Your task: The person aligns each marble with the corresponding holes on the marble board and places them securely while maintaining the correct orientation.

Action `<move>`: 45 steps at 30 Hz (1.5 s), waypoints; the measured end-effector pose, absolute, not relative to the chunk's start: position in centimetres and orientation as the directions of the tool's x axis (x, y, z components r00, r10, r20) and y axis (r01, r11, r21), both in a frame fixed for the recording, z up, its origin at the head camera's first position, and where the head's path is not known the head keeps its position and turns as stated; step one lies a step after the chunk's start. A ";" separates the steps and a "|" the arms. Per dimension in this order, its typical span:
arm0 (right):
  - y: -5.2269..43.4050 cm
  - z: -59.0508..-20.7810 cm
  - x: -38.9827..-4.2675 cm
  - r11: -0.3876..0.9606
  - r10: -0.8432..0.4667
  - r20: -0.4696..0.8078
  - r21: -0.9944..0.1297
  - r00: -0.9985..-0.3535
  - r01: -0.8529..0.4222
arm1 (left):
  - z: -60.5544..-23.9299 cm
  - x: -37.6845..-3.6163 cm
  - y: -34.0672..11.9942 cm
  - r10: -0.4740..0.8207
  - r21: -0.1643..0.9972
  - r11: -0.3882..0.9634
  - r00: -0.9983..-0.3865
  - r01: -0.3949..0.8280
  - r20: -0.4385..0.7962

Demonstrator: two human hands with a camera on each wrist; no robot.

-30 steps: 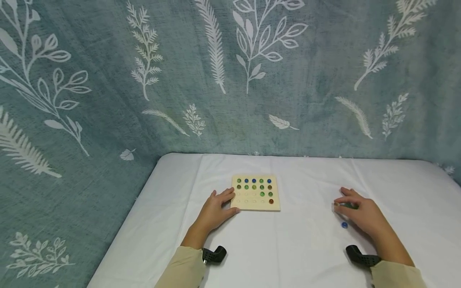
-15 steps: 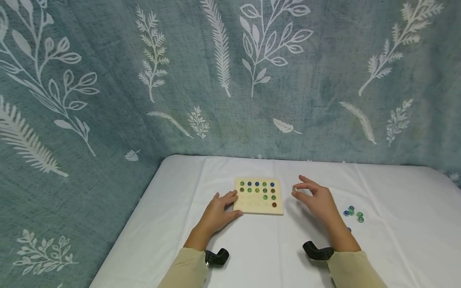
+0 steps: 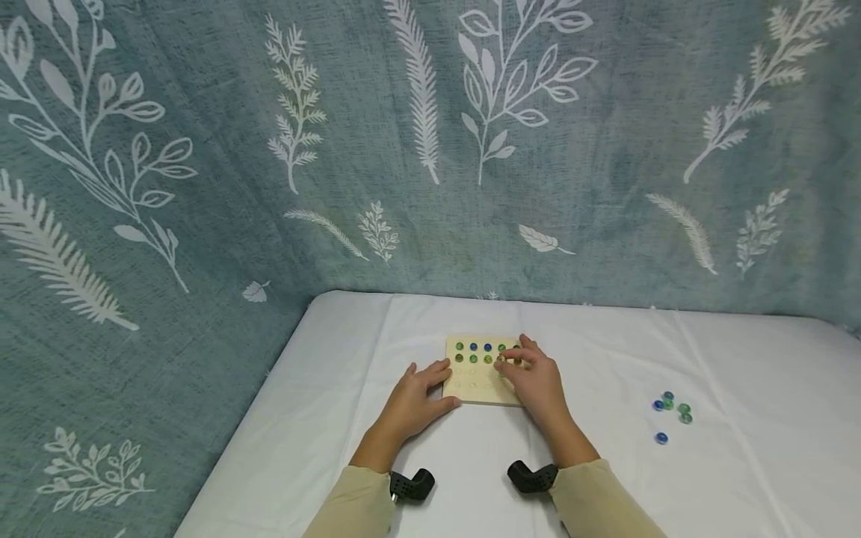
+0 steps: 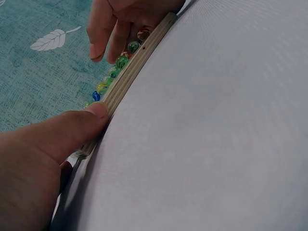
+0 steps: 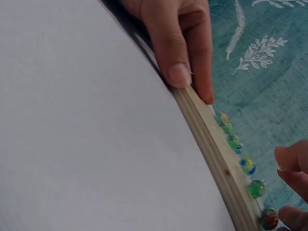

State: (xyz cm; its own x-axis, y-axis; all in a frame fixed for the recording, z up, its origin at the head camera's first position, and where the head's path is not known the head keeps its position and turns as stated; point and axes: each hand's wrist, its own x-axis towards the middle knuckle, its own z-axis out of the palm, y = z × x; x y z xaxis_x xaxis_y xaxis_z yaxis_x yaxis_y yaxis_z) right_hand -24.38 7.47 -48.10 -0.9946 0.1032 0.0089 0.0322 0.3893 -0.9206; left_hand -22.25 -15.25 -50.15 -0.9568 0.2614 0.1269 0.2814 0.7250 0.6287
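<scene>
My left hand (image 3: 412, 403) grips the left end of a light wooden pegboard (image 3: 471, 394), its thumb on the front edge and its fingers at the left side. Marbles in green, blue and brown sit in the board's back rows and along its right side; hollows at front left are bare. Over the right part of the board, my right hand (image 3: 542, 385) pinches a small marble (image 3: 501, 359) between thumb and index finger. In the right wrist view, those fingertips stand beside a row of seated marbles (image 5: 256, 188), and the pinched marble is hidden.
Several loose glass marbles, blue and green (image 3: 684, 409), lie on the white tablecloth (image 3: 605, 448) to the right. One blue marble (image 3: 662, 438) lies a little nearer. A teal curtain with white leaves (image 3: 417, 224) hangs behind the table.
My right hand has moved left from the loose marbles to over the board, carrying a pinched marble, which uncovers the loose ones. The left hand keeps its hold on the board.
</scene>
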 end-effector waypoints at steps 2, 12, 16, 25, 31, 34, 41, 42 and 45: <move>7.2 -48.4 -24.3 0.386 0.110 0.011 -0.922 -0.994 0.032 | -50.2 -22.2 -15.2 0.267 0.625 0.726 -0.955 0.288 0.130; 6.6 -48.6 -24.3 0.553 0.030 0.050 -0.832 -0.998 -0.025 | -50.1 -22.3 -15.4 0.282 0.613 0.727 -0.948 0.310 0.145; 6.4 -48.6 -24.4 0.563 0.019 0.040 -0.826 -0.999 -0.022 | -50.1 -22.3 -15.4 0.278 0.622 0.725 -0.952 0.296 0.129; 6.1 -48.8 -24.5 0.590 0.010 0.035 -0.807 -0.999 -0.022 | -50.1 -22.3 -15.5 0.274 0.633 0.720 -0.954 0.286 0.120; 6.1 -48.8 -24.6 0.601 0.005 0.037 -0.799 -0.999 -0.026 | -50.1 -22.2 -15.5 0.274 0.634 0.719 -0.954 0.286 0.119; 6.2 -48.8 -24.6 0.602 0.006 0.035 -0.798 -0.999 -0.024 | -50.1 -22.2 -15.5 0.273 0.632 0.721 -0.955 0.284 0.118; 6.2 -48.7 -24.6 0.605 0.007 0.031 -0.796 -0.999 -0.020 | -50.0 -22.3 -15.4 0.273 0.631 0.723 -0.955 0.281 0.112; 6.2 -48.7 -24.6 0.604 0.008 0.032 -0.797 -0.999 -0.020 | -50.0 -22.3 -15.4 0.275 0.630 0.724 -0.955 0.282 0.112; 6.3 -48.6 -24.5 0.599 0.009 0.030 -0.801 -1.000 -0.019 | -50.1 -22.2 -15.4 0.276 0.626 0.726 -0.954 0.285 0.114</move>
State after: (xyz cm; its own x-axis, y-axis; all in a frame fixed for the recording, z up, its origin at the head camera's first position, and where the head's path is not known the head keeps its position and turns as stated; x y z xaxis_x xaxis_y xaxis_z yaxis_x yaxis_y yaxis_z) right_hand -24.46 6.28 -48.63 -0.9995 0.0088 0.0298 -0.0186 0.5985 -0.8009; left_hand -22.24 -15.42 -50.06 -0.9543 0.2765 0.1135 0.2848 0.7260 0.6259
